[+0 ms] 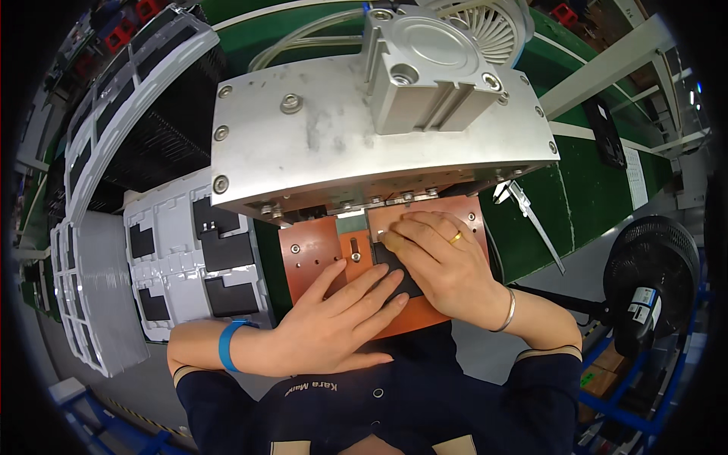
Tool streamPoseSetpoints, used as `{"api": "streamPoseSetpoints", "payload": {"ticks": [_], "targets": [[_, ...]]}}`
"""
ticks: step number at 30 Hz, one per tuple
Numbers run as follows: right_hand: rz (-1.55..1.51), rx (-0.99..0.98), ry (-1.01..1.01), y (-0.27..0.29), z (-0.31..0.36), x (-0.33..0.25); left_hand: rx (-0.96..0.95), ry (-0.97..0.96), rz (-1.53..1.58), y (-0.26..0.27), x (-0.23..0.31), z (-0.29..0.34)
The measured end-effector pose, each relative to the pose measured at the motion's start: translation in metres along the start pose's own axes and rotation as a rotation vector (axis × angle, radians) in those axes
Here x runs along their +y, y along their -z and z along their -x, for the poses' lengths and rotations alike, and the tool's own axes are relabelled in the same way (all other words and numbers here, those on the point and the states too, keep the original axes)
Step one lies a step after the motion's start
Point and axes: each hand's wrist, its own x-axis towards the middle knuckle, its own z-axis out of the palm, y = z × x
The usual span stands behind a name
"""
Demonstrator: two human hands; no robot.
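A thin black flat piece (pixel 388 262) lies on the orange fixture plate (pixel 312 244), partly hidden by both my hands. My left hand (pixel 327 322) is open, its fingers spread and resting across the near side of the piece and the orange slotted block (pixel 355 256). Bent and drawn together, the fingers of my right hand (pixel 449 262) press down at the far edge of the piece; what sits under their tips is hidden. Just beyond my hands, a silver metal press (pixel 318 121) with a square cylinder (pixel 432 68) on top overhangs the plate.
White trays with black flat pieces (pixel 231 297) stand at the left, beside stacked white trays (pixel 98 303). A caliper (pixel 531 216) lies on the green bench (pixel 584 182) at the right. Near the right edge is a black fan (pixel 652 265). Clear tubes (pixel 303 34) run behind the press.
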Motion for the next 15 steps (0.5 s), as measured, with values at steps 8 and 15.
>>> {"api": "streamPoseSetpoints", "payload": {"ticks": [8, 15], "targets": [[-0.013, 0.143, -0.108, 0.003, 0.007, 0.007, -0.026, -0.002, -0.051, 0.003, -0.001, 0.0], [0.114, 0.09, -0.072, 0.002, 0.006, 0.003, -0.042, -0.006, -0.059, 0.001, -0.001, 0.0]]}}
